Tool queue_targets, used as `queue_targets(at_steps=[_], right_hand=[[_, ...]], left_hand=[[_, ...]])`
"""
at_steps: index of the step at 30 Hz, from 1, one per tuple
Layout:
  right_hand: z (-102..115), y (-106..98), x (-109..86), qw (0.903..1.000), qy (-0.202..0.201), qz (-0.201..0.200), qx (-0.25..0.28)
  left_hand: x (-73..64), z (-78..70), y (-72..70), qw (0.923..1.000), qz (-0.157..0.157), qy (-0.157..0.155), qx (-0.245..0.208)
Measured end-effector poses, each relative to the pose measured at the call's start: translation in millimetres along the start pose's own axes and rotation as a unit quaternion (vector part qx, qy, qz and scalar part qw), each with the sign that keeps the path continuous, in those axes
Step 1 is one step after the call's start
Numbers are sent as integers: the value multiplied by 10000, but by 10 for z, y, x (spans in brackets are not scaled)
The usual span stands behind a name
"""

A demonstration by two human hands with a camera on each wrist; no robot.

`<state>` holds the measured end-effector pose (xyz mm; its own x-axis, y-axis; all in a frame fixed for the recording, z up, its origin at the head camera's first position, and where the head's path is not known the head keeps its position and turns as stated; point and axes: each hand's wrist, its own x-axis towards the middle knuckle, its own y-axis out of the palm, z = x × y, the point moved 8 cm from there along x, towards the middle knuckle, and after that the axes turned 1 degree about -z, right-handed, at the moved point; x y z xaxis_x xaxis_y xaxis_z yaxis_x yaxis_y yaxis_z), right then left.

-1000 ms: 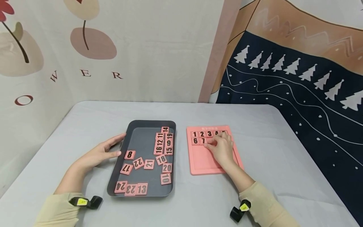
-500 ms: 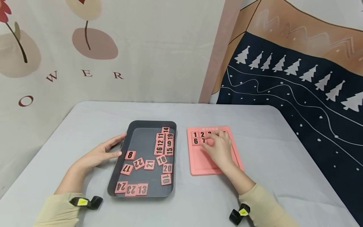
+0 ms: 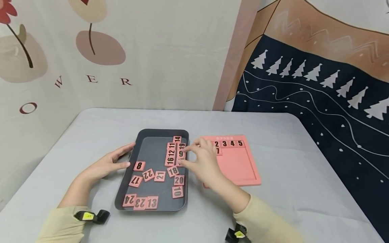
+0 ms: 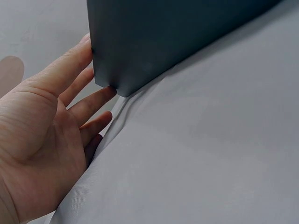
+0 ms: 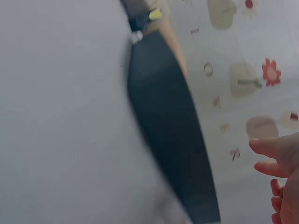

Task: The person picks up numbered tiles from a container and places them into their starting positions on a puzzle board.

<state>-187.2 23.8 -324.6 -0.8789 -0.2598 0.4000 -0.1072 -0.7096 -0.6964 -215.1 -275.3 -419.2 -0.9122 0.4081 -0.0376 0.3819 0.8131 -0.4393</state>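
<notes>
My left hand (image 3: pixel 104 165) rests against the left side of the dark grey tray (image 3: pixel 152 135), its fingers fairly straight; in the left wrist view the fingertips touch the tray's outer wall (image 4: pixel 140 46). Over the tray's right rim hangs my right hand (image 3: pixel 203 160), thumb and index finger spread apart with nothing between them, close to the 9 tile (image 3: pixel 181 154). Pink number tiles lie in the tray, among them the 8 tile (image 3: pixel 139 166) and the 10 tile (image 3: pixel 177 192). On the pink board (image 3: pixel 237 168), tiles 2 to 5 and the 7 tile (image 3: pixel 218 151) show; my right hand hides its left part.
A white cloth covers the table (image 3: pixel 288 152). Behind it hangs a cream curtain (image 3: pixel 167 67) with printed flowers and letters, and a dark blue cloth (image 3: pixel 304 87) with trees is on the right. Each wrist wears a black camera.
My right hand has moved left from the pink board to above the tray's right side, uncovering tiles 4 and 5. My left hand and the tray stay in place.
</notes>
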Motion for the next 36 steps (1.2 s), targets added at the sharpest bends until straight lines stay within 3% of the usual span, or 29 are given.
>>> queue_targets(at_steps=[6, 12, 21, 36], right_hand=[[382, 280, 79, 9974, -336, 604, -208], [544, 649, 149, 9914, -312, 1123, -599], [552, 1130, 298, 9789, -25, 1694, -1142], [416, 1498, 315, 9693, 122, 1725, -1750]], left_hand=[[7, -5, 4, 10000, 12, -8, -36], [20, -4, 4, 10000, 28, -7, 6], [10, -7, 1, 10000, 50, -51, -21], [5, 10, 13, 10000, 28, -7, -41]])
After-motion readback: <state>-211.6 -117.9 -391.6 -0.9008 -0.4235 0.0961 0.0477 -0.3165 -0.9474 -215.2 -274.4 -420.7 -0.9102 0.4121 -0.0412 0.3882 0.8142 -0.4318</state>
